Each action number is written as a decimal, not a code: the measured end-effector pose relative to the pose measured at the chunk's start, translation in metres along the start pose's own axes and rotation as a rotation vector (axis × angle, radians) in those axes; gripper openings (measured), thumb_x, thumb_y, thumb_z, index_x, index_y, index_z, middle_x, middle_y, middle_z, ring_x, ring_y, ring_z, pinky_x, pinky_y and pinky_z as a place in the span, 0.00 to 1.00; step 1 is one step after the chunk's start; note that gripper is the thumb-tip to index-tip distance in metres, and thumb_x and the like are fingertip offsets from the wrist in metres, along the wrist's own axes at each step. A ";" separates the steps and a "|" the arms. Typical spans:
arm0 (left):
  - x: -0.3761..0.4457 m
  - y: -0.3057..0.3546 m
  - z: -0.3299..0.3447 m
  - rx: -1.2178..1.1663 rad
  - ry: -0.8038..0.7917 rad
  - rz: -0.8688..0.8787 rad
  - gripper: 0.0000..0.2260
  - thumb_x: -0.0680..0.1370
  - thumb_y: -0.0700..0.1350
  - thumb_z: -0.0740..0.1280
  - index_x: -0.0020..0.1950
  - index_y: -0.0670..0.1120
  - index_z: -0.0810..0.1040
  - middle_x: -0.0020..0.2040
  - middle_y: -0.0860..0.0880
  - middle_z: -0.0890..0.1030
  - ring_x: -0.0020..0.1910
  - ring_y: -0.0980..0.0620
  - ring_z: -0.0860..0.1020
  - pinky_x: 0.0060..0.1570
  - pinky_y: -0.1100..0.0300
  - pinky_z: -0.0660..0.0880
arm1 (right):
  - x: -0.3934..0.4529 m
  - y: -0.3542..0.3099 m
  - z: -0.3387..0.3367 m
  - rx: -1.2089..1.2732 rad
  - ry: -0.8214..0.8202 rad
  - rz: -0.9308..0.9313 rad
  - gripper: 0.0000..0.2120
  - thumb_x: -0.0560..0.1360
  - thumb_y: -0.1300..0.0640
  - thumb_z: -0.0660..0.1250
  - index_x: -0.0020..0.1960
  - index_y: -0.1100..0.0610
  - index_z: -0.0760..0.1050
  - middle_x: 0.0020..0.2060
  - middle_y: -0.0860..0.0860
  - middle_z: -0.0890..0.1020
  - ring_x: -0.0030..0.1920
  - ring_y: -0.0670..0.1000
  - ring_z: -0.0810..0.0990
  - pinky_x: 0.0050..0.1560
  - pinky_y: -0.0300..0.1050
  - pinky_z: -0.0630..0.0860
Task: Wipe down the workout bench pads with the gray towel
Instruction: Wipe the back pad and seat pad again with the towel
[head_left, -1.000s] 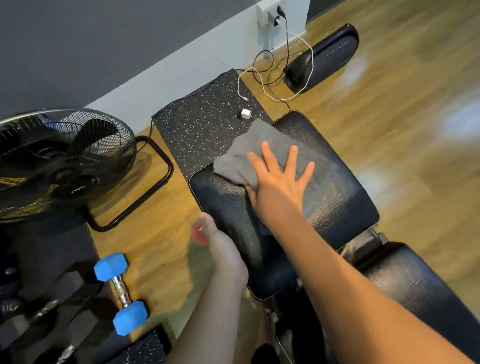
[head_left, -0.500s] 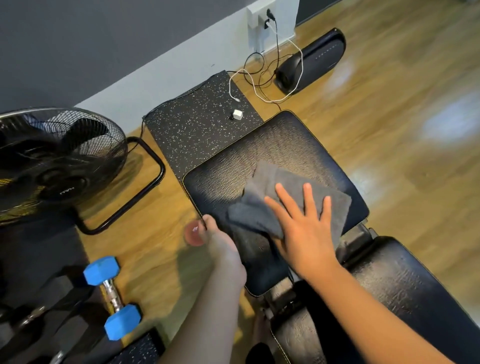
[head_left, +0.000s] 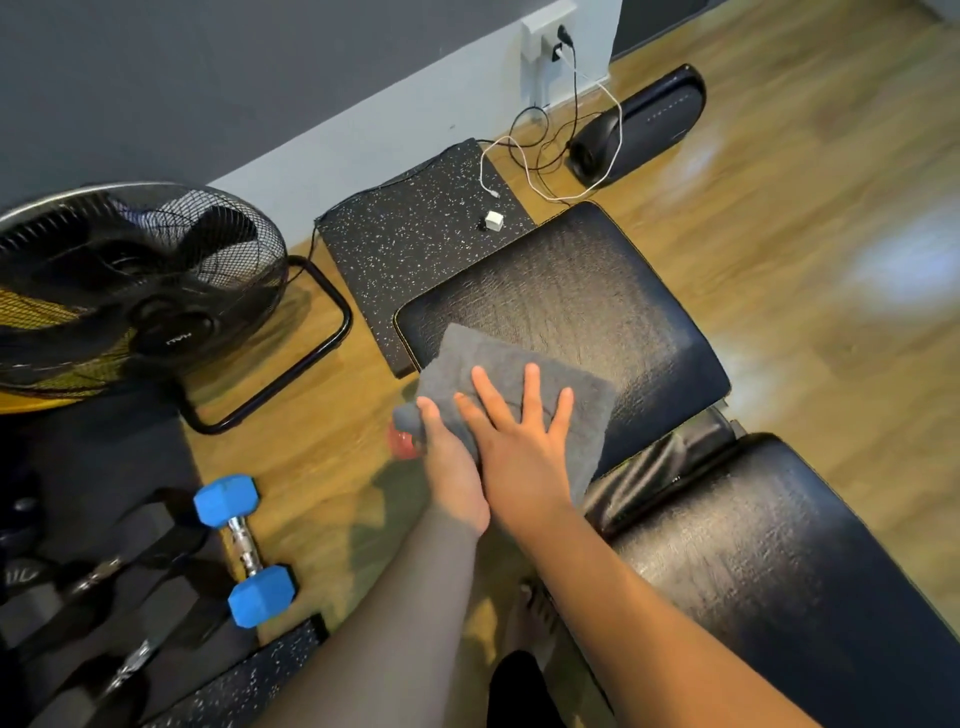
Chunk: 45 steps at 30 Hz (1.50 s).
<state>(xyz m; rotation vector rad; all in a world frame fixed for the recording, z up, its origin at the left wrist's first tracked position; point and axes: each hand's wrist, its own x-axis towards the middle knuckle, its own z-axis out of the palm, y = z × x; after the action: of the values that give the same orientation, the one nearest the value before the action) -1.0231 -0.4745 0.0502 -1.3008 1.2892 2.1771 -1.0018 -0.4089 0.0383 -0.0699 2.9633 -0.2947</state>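
Since a moment ago the gray towel has been swept to the seat pad's 8 o'clock corner under the flat, spread right hand, its overhanging edge pinched by left-hand fingers, so the longer back pad is judged unwiped.

right hand flat on gray towel (fingers spread) over bench pad; left hand beside.

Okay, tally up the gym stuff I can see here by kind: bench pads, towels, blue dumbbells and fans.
Bench pads: 2, far one, near one
Gray towel: 1
Blue dumbbell: 1
Fan: 1
Total: 5
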 end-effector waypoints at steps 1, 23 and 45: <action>-0.004 -0.009 -0.009 0.011 0.048 0.035 0.29 0.78 0.68 0.59 0.70 0.49 0.71 0.64 0.47 0.80 0.60 0.47 0.80 0.62 0.48 0.76 | -0.009 0.002 0.002 -0.018 -0.003 -0.043 0.21 0.79 0.48 0.55 0.72 0.46 0.66 0.79 0.46 0.61 0.76 0.72 0.55 0.69 0.80 0.50; -0.183 -0.219 -0.076 1.395 -0.438 0.823 0.26 0.79 0.52 0.49 0.76 0.49 0.68 0.79 0.53 0.64 0.80 0.55 0.53 0.78 0.58 0.36 | -0.296 0.097 -0.007 -0.049 -0.259 0.118 0.35 0.82 0.44 0.54 0.80 0.47 0.35 0.81 0.50 0.53 0.79 0.64 0.39 0.74 0.72 0.42; -0.264 -0.435 -0.078 1.798 -0.257 1.146 0.25 0.80 0.53 0.57 0.77 0.51 0.65 0.81 0.49 0.58 0.81 0.45 0.48 0.78 0.38 0.42 | -0.674 0.292 0.035 0.078 -0.054 0.769 0.37 0.67 0.57 0.78 0.74 0.50 0.68 0.78 0.49 0.64 0.74 0.71 0.61 0.66 0.80 0.58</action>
<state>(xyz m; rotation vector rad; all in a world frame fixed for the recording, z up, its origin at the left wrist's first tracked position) -0.5622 -0.2484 0.0147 0.5424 2.8671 0.4383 -0.3409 -0.0879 0.0522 1.0136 2.6622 -0.2826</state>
